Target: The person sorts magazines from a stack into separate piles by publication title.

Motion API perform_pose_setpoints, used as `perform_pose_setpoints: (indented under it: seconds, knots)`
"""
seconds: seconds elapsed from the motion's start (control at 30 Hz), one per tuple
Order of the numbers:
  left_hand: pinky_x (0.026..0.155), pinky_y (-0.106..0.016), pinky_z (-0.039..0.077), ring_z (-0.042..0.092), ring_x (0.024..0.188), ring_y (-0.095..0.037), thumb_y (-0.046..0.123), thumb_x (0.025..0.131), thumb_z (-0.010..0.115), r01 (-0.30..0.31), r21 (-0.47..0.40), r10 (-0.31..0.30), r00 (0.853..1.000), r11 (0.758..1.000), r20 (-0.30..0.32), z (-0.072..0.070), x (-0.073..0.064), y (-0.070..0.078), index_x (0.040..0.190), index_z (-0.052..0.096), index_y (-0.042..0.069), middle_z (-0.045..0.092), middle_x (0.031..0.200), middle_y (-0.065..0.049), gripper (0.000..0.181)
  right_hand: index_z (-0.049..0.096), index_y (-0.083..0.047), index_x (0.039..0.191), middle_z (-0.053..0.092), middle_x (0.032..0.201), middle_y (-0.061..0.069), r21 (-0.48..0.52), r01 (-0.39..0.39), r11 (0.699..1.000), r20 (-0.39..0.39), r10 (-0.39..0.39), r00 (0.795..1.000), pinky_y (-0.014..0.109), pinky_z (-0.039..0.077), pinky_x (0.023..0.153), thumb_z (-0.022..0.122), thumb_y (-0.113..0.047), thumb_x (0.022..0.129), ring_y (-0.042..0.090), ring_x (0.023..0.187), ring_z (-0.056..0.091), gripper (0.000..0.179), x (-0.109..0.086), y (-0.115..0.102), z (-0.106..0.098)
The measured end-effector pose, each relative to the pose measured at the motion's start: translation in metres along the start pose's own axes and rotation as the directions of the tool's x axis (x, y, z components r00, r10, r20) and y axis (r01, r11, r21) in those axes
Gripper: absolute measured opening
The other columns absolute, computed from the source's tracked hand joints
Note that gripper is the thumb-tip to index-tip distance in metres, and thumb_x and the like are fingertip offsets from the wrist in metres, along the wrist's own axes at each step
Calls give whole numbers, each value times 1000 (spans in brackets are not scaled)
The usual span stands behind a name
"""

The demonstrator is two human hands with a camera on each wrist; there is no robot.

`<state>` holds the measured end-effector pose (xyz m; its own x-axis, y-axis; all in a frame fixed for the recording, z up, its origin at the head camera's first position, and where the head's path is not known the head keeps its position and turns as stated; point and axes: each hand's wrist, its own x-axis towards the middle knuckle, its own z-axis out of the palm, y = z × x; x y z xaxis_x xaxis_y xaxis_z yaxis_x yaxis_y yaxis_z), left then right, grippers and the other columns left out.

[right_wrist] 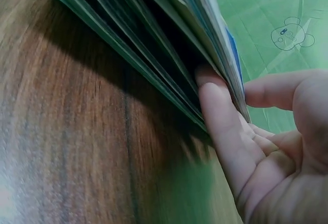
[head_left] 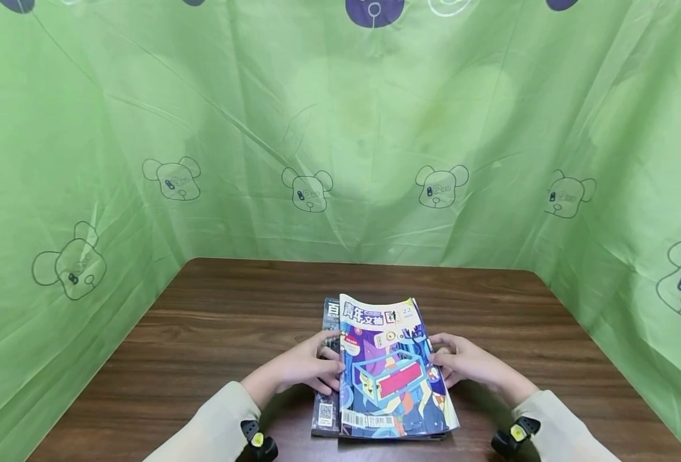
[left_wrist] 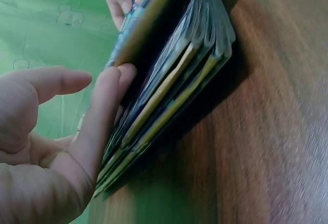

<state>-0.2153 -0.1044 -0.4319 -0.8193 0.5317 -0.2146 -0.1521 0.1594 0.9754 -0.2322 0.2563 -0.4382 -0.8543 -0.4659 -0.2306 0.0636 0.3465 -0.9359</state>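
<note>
A colourful magazine (head_left: 386, 359) with a pink-and-blue cover lies on top of a stack. Beneath it a dark magazine (head_left: 326, 414) shows along the left side. The left hand (head_left: 316, 366) holds the top magazine by its left edge, with fingertips in the gap under it; in the left wrist view the thumb stands slightly off the cover. On the opposite edge, the right hand (head_left: 462, 362) pinches the top magazine between thumb and fingers. Both wrist views show that magazine raised at the sides, with page edges of several magazines (left_wrist: 169, 96) below it.
The stack sits on a dark brown wooden table (head_left: 231, 308), near its front. A green curtain (head_left: 369, 128) with bear-head outlines surrounds the table at the back and both sides. Black wrist straps (head_left: 260, 439) are worn over light sleeves (head_left: 208, 423).
</note>
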Motion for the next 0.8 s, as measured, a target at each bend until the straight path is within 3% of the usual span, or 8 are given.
perform_pose_setpoints:
  seconds: [0.37,0.8]
  knots:
    - [68,-41,62,69,74,-24,0,90,68,-19,-26,18,999,999,-29,6,4,-6,156,14,2,60,113,-16,85,17,16,147,66,99,15,33,13,999,61,-15,998,43,62,68,54,-12,100,26,81,68,66,-6,-4,1]
    - [68,-42,62,69,74,-25,0,90,68,-45,-20,44,998,999,-45,9,10,-5,157,16,4,59,114,-16,85,20,15,147,62,94,13,36,55,998,18,-56,998,42,61,69,55,-9,99,23,82,65,64,-7,-6,2]
